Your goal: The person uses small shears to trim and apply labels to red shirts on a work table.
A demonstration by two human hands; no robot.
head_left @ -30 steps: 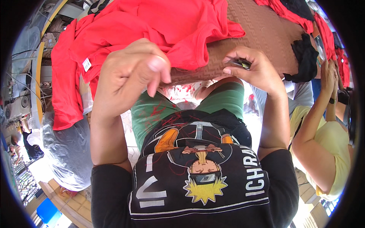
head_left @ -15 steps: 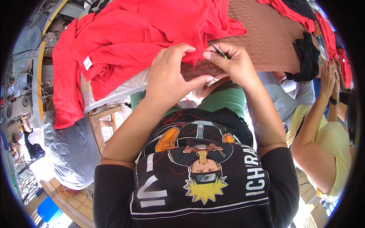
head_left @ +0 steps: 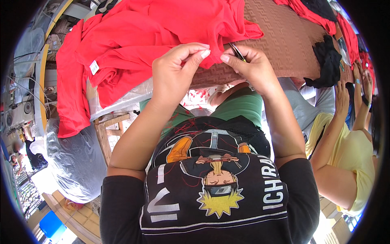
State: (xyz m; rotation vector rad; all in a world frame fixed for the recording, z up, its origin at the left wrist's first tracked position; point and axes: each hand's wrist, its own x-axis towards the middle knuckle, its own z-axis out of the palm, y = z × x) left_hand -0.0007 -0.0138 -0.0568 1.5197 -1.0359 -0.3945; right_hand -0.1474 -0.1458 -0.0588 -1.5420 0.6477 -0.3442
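Note:
A red knit garment [head_left: 134,30] with a small white tag [head_left: 94,67] lies spread on the brown table, its near edge drawn toward me. At that edge my left hand [head_left: 176,67] is closed, thumb and forefinger pinched together against the red cloth; a thread between the tips would be too fine to see. My right hand [head_left: 256,67] curls around small dark thread snips [head_left: 237,52], with the blades pointing up and left beside the cloth. Its thumb tip is close to the garment's edge.
The brown patterned tabletop [head_left: 280,36] reaches right to a black cloth [head_left: 327,61] and more red and black garments [head_left: 315,12]. At right sits a person in yellow [head_left: 341,162]. A plastic-wrapped bundle [head_left: 73,162] and a wooden stool [head_left: 106,130] stand at left.
My left thumb has come up from well apart to meet the forefinger. The frayed edge below my fingers has shifted. The snips stay in my right hand. At right, the neighbour's hands have moved.

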